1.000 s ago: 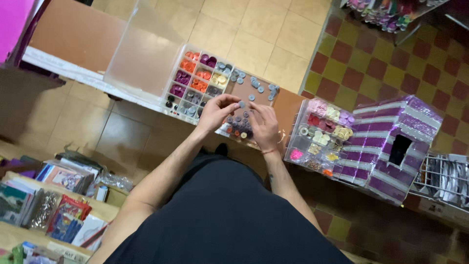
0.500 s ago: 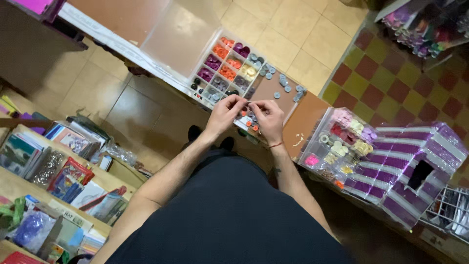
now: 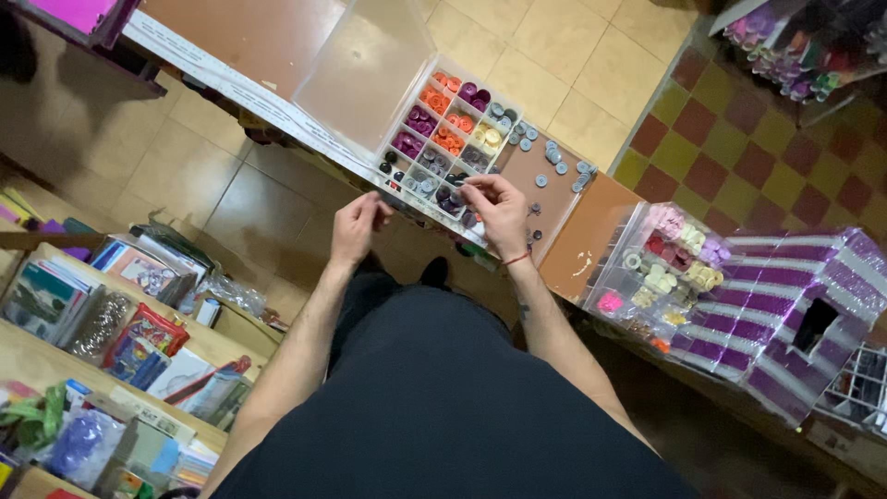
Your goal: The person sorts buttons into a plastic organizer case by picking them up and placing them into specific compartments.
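Note:
A clear compartment box of buttons (image 3: pixel 450 139) lies on the brown counter (image 3: pixel 577 245) with its lid (image 3: pixel 370 60) flipped open behind it. Its cells hold orange, purple, yellow, grey and dark buttons. My left hand (image 3: pixel 356 226) has curled fingers gripping the box's near left corner. My right hand (image 3: pixel 499 211) hovers over the near dark-button cells, thumb and forefinger pinched on a small button. Loose grey buttons (image 3: pixel 557 159) lie scattered on the counter to the right of the box.
A second clear box of pastel pieces (image 3: pixel 661 268) sits to the right, beside a purple glitter striped box (image 3: pixel 785 314). Shelves of packets and booklets (image 3: pixel 111 305) stand on my left. Tiled floor lies beyond the counter.
My hands have come apart. The left one moved left to the box's corner, and the right one moved from the loose grey buttons to the near cells. The view has also shifted.

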